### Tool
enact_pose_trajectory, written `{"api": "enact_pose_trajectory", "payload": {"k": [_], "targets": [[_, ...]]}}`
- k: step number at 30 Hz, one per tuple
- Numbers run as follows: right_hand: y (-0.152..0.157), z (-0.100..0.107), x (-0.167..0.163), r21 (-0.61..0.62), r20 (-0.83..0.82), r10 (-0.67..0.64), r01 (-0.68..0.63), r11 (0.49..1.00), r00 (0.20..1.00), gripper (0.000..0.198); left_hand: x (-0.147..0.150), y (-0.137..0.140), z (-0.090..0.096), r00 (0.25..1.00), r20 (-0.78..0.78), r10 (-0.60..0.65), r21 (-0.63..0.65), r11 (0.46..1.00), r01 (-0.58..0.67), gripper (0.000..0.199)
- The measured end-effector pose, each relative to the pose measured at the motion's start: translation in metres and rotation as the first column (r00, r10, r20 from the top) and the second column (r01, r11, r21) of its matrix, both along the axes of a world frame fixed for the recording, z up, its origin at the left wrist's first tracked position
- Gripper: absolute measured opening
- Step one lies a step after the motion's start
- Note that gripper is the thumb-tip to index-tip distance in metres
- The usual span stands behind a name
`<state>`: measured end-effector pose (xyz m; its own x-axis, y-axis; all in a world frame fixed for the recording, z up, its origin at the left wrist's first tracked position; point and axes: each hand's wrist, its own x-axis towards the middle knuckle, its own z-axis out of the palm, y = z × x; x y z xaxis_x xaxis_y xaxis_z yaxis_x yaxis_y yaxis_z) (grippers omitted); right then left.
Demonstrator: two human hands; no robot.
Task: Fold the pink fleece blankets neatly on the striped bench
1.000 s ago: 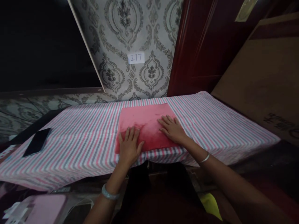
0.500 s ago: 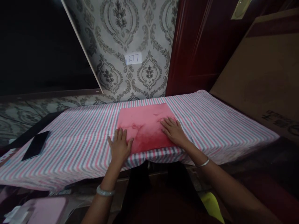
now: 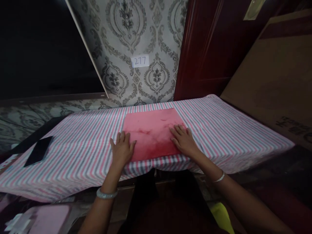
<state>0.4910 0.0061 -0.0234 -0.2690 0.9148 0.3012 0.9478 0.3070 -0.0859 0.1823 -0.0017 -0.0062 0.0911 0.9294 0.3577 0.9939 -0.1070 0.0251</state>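
A flat pink square sheet (image 3: 151,125), darker red toward its near edge, lies on a striped tablecloth (image 3: 80,143). I cannot tell whether it is cloth or paper. My left hand (image 3: 121,149) rests palm down with fingers spread at its left edge, partly on the striped cloth. Over the right side of the sheet lies my right hand (image 3: 185,139), also flat with its fingers stretched out. Neither hand grips anything. Faint creases and reddish marks run across the middle of the sheet.
A dark phone (image 3: 39,151) lies at the table's left end. Behind stand a large black screen (image 3: 46,52) and a patterned wall with a paper label (image 3: 140,60) reading 277. A big cardboard box (image 3: 275,71) borders the right side. Below left is a pink stool-like surface (image 3: 51,219).
My left hand has slid slightly left toward the sheet's edge, and my right hand a little to the right. The creases at the sheet's left middle look flatter.
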Motion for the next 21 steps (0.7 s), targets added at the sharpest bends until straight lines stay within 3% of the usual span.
{"api": "enact_pose_trajectory", "payload": {"k": [1,3,5,7,11,14,16,18,21], "targets": [[0.001,0.000,-0.002,0.008,-0.003,0.023,-0.023,1.000,1.000,0.055,0.002,0.001,0.003,1.000,0.005,-0.018,0.009,1.000,0.018,0.059],[0.003,0.002,-0.012,0.006,0.004,0.113,-0.113,0.994,0.994,0.055,0.016,0.004,0.007,0.983,-0.011,-0.184,-0.008,0.983,0.184,0.056],[0.008,0.003,-0.023,-0.016,0.014,0.193,-0.192,0.981,0.981,0.055,0.036,0.009,0.006,0.925,-0.035,-0.377,-0.070,0.925,0.374,0.055],[0.017,0.004,-0.027,-0.044,0.017,0.203,-0.202,0.978,0.979,0.055,0.050,0.018,0.004,0.892,-0.041,-0.451,-0.129,0.888,0.442,0.056],[0.038,0.005,-0.002,-0.089,0.017,0.021,-0.019,0.996,1.000,0.058,0.035,0.037,0.004,0.949,-0.020,-0.314,-0.155,0.939,0.308,0.057],[0.039,0.006,0.022,-0.085,-0.026,-0.190,0.187,0.979,0.981,0.059,0.007,0.040,0.011,0.994,0.016,-0.108,-0.091,0.990,0.109,0.055],[0.029,0.008,0.024,-0.039,-0.059,-0.239,0.237,0.971,0.969,0.059,-0.001,0.033,0.015,0.999,0.037,-0.013,-0.008,1.000,0.013,0.054],[0.015,0.009,0.012,0.016,-0.067,-0.162,0.164,0.986,0.984,0.057,0.008,0.022,0.014,0.997,0.026,-0.069,0.057,0.996,0.067,0.053],[-0.005,0.005,-0.021,0.020,-0.041,0.036,-0.036,0.999,0.999,0.055,0.042,0.003,0.000,0.929,-0.041,-0.369,0.017,0.929,0.370,0.052]]}}
